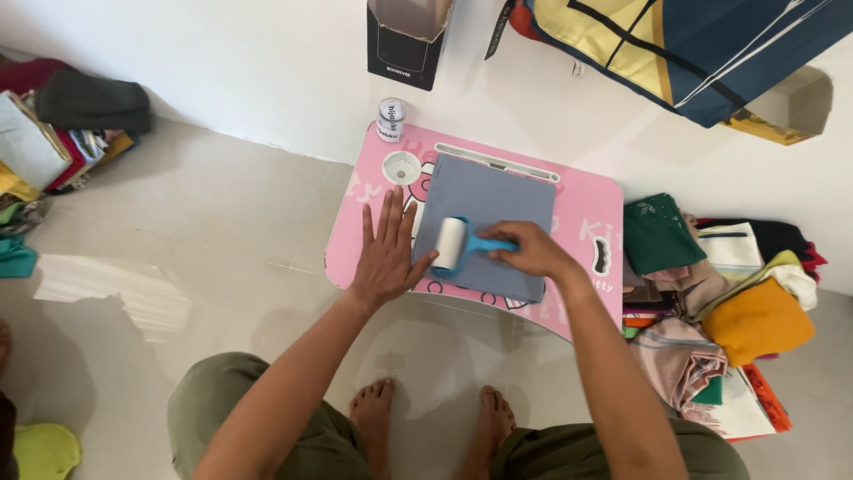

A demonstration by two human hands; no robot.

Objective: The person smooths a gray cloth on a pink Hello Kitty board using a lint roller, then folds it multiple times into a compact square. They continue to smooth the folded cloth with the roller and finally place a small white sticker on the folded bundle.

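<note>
Grip: R hand (524,251) clenched on lint roller (451,244) — L hand (386,253) flat, pinning grey cloth (489,222).

1. My right hand (524,250) covers the roller's (450,243) blue handle end.
2. The grey cloth (484,222) hides most of the table's (355,231) printed picture.
3. The top edge cuts off the black box (404,44) and the blue-and-yellow bag (693,44).
4. The left edge cuts the clothes pile (53,133).
5. My knees run off the bottom.

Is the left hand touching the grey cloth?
Touching. The head view shows the left hand lying flat, fingertips overlapping the left edge of the grey cloth.
</note>
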